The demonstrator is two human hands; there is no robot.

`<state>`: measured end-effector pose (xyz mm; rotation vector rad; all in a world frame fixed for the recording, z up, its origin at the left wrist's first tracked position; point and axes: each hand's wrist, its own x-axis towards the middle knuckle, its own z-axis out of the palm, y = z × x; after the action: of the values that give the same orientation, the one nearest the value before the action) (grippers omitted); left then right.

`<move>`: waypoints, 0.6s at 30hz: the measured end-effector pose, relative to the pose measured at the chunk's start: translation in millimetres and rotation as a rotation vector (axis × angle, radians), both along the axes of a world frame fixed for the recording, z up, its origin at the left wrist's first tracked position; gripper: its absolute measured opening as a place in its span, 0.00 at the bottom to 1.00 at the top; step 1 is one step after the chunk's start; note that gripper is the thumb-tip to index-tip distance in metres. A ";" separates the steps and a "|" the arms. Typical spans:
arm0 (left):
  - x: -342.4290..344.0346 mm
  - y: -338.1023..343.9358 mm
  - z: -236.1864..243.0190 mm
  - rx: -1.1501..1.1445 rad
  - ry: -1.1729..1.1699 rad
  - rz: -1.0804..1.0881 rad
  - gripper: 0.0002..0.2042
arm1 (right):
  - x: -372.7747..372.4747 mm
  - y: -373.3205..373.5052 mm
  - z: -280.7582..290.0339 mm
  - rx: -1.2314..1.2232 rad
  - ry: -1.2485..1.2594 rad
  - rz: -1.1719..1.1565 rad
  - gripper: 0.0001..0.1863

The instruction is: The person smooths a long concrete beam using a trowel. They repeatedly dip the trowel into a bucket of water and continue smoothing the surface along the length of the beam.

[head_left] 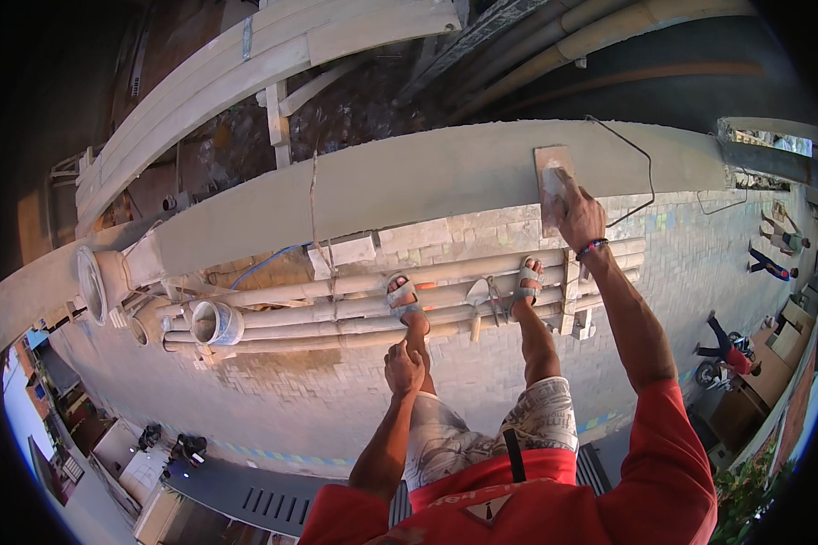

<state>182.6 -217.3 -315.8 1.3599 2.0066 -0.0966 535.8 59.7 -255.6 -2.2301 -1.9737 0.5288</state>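
My right hand (580,213) grips a flat rectangular plastering float (552,173). The float lies against the smooth grey face of a long plastered beam (382,177), reaching past its lower edge. On my left leg, by the knee, rests my left hand (404,366), its fingers curled in a loose fist with nothing visible in them. My sandalled feet stand apart on a scaffold of bamboo poles (354,313). Between the feet lies a trowel (478,295) with a wooden handle, beside another slim tool (494,302).
A mortar-stained bucket (216,322) sits at the left on the poles, near a larger pale container (93,283). Bent wire (651,168) juts from the beam at right; another strand (314,195) crosses it. Paving (291,400) lies far below, with several people and a motorcycle (711,371) at right.
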 end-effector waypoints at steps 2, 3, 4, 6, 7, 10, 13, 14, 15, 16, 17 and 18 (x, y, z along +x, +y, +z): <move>5.1 4.4 -2.4 0.010 -0.004 -0.022 0.19 | 7.0 31.0 1.4 0.024 -0.014 -0.135 0.27; 7.4 5.0 -3.2 0.012 -0.002 -0.036 0.19 | -4.4 49.6 3.1 0.008 -0.006 -0.168 0.27; 9.2 4.7 -4.8 0.002 0.002 -0.051 0.19 | -19.1 59.7 4.7 -0.007 0.002 -0.201 0.27; 12.6 5.8 -7.7 -0.014 0.018 -0.076 0.19 | -56.6 67.0 5.4 0.028 0.056 -0.080 0.26; 17.8 8.9 -7.9 -0.024 0.012 -0.087 0.19 | -64.0 56.5 -7.4 0.037 0.056 0.027 0.25; 11.7 7.0 -7.4 -0.061 0.040 -0.053 0.19 | -87.8 2.9 7.6 -0.022 0.079 0.249 0.24; 9.0 8.3 -5.2 -0.074 0.033 -0.028 0.18 | -18.7 -25.0 3.4 0.013 0.016 0.191 0.24; 9.5 9.5 -5.0 -0.072 0.030 -0.023 0.18 | -1.9 -23.5 4.6 0.024 0.019 0.079 0.25; 9.8 9.8 -4.7 -0.071 0.026 -0.021 0.18 | 9.0 -17.8 7.1 0.034 0.022 -0.038 0.26; 9.5 7.8 -4.7 -0.072 0.023 -0.032 0.18 | 5.4 -9.9 7.3 0.000 0.037 -0.094 0.27; 10.1 10.2 -7.4 -0.065 0.021 -0.042 0.18 | -11.0 -4.2 7.3 0.008 0.054 -0.094 0.27; 12.3 11.6 -8.5 -0.060 0.019 -0.055 0.19 | -32.5 0.4 7.4 0.013 0.070 -0.097 0.27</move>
<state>194.9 -205.7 -324.3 1.3806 1.9670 -0.1944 503.3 60.1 -248.2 -2.2529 -1.8202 0.5723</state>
